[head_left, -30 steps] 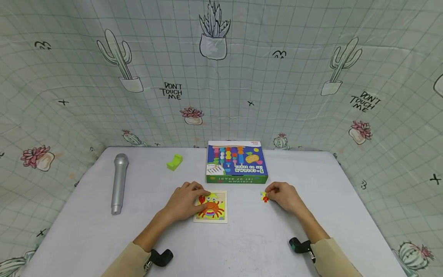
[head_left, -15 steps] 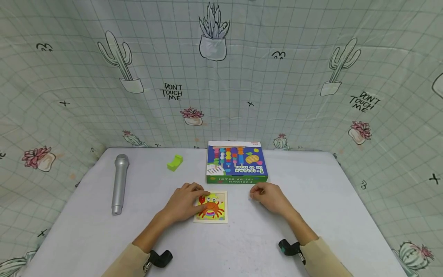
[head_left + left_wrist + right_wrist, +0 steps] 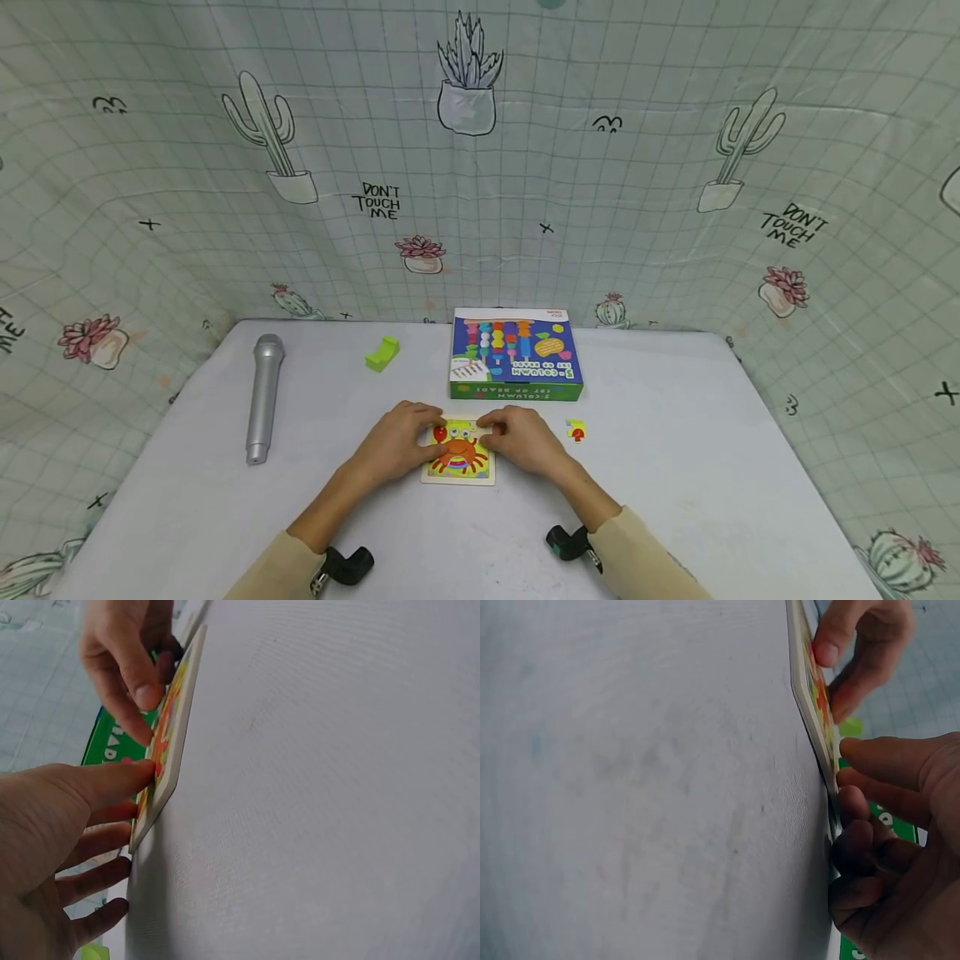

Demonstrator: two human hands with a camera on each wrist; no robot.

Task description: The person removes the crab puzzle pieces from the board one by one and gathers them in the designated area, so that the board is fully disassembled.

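Note:
A square wooden crab puzzle (image 3: 459,468) with a pale frame lies flat on the table. My left hand (image 3: 401,442) rests at its left side, thumb on the picture and the other fingers fairly straight along the far left edge. My right hand (image 3: 525,437) reaches to the upper right corner, with the thumb and index finger apart and touching the puzzle; its other fingers curl under in the right wrist view. Whether a piece lies between those fingertips is hidden. Right of this hand, a small yellow and red puzzle piece (image 3: 576,430) lies loose.
A blue and green bead-set box (image 3: 516,350) stands behind the puzzle. A silver microphone (image 3: 264,400) lies at the left. Between them sits a curved green block (image 3: 382,354). Patterned cloth hangs behind the white table (image 3: 675,392).
My right hand has moved left from the loose piece to the puzzle's upper right corner, uncovering the piece it hid. My left hand has stayed at the puzzle.

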